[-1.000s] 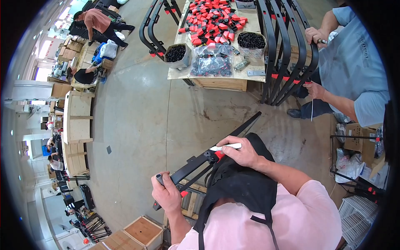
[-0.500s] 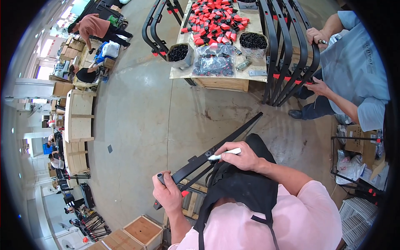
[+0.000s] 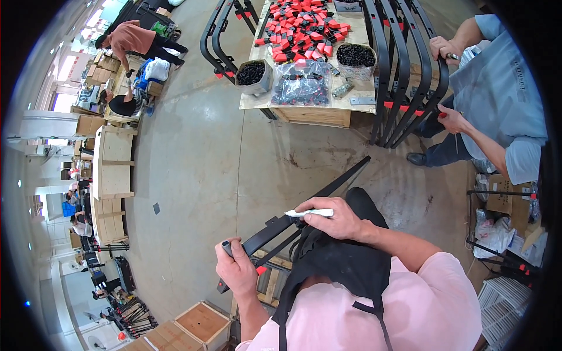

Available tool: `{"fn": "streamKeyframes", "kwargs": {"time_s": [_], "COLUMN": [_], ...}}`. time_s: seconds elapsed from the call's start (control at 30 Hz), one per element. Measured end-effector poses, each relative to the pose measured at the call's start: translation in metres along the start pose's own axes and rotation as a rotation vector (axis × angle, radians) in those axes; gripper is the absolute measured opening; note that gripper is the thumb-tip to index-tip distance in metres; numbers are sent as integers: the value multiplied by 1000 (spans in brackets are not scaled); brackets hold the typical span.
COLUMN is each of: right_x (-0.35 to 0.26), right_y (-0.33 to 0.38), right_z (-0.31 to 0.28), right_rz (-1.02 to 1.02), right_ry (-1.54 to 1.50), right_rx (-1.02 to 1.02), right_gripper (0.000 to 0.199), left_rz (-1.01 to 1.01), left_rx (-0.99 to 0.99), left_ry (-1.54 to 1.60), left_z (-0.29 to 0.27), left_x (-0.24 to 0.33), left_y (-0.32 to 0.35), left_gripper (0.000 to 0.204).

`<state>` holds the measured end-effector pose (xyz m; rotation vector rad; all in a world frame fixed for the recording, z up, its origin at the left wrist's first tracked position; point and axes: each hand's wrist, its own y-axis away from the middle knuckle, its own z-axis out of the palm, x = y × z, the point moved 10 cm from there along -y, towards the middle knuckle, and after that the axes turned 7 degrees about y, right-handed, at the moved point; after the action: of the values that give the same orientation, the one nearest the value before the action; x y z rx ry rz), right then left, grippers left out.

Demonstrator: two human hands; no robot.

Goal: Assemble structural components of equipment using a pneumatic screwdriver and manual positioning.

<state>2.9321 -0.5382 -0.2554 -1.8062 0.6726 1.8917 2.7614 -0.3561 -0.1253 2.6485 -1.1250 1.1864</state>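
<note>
A long black metal frame (image 3: 263,237) slants across my lap, its far end reaching up and right over the floor. My left hand (image 3: 237,268) is closed round its near end, beside a short grey tube end (image 3: 227,248) standing up by the thumb. My right hand (image 3: 341,217) pinches a white marker pen (image 3: 319,213) lying nearly level over the bar. The pen's tip points left, at the bar's upper edge; whether it touches, I cannot tell. A red piece (image 3: 261,270) shows on the frame below my left hand.
Ahead, a table (image 3: 249,104) bears a heap of red and black parts (image 3: 301,29), tubs of small black parts (image 3: 356,56) and a clear bag (image 3: 301,85). Black frames (image 3: 404,76) lean on its right, by a co-worker in blue (image 3: 497,93). A wooden-topped box (image 3: 203,322) stands lower left.
My right hand has shifted a little left and up with the marker pen, which now lies flatter. The co-worker's lower hand has moved slightly off the leaning frame. My left hand stays put.
</note>
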Motion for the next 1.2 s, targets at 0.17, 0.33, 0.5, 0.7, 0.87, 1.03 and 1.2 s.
{"fn": "streamKeyframes", "kwargs": {"time_s": [0.17,0.33,0.5,0.7,0.87,1.03,1.2], "right_x": [8,-1,1,-55,-110,-128,-128], "right_y": [6,6,11,-9,-29,-41,-41], "right_z": [-10,-16,-18,-20,5,34,65], "right_rz": [85,39,24,23,-89,-124,-157], "right_ry": [106,85,-17,-287,-240,-81,-65], "right_rx": [-26,61,123,31,-85,-188,-298], "right_gripper": [24,24,24,25,26,22,16], "left_rz": [-28,2,-19,-17,49,114,217], "left_rx": [-7,3,-5,-77,-40,-103,-130], "left_ry": [-7,-3,2,48,128,101,123], "left_z": [0,3,0,3,6,1,0], "left_x": [0,7,-2,10,12,30,37], "left_y": [1,0,3,1,3,6,9], "left_gripper": [29,30,20,19,21,21,20]}}
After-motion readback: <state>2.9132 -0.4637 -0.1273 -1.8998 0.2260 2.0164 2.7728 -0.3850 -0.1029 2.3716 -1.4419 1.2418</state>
